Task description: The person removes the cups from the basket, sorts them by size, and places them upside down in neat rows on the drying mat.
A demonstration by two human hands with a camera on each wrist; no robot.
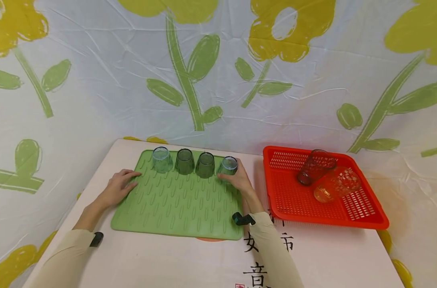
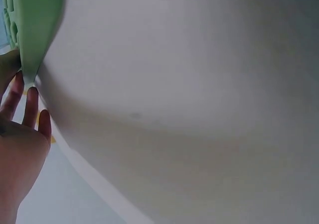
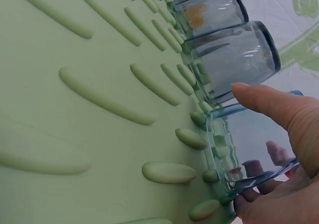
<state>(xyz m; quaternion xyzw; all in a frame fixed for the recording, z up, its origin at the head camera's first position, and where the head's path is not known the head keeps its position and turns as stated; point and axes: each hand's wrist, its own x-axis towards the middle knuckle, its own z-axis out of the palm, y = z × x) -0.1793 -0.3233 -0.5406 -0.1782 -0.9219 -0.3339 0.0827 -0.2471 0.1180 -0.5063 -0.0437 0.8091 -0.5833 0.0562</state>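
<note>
A green ridged drying mat (image 1: 175, 208) lies on the table. Along its far edge several drinking glasses stand upside down in a row: a pale blue glass (image 1: 162, 160) at the left, two grey glasses (image 1: 185, 162), and a second pale blue glass (image 1: 228, 163) at the right. My right hand (image 1: 241, 181) holds that right-hand glass, thumb on its near side and fingers round the far side; the right wrist view shows the glass (image 3: 256, 137) against the mat. With loosely extended fingers, my left hand (image 1: 118, 187) touches the mat's left edge.
To the right stands a red plastic basket (image 1: 326, 222) with a dark tumbler (image 1: 313, 166) and a clear patterned glass (image 1: 335, 186) lying in it. A flower-printed cloth (image 1: 132, 80) hangs behind the table. Black characters (image 1: 258, 276) mark the tabletop near the right sleeve.
</note>
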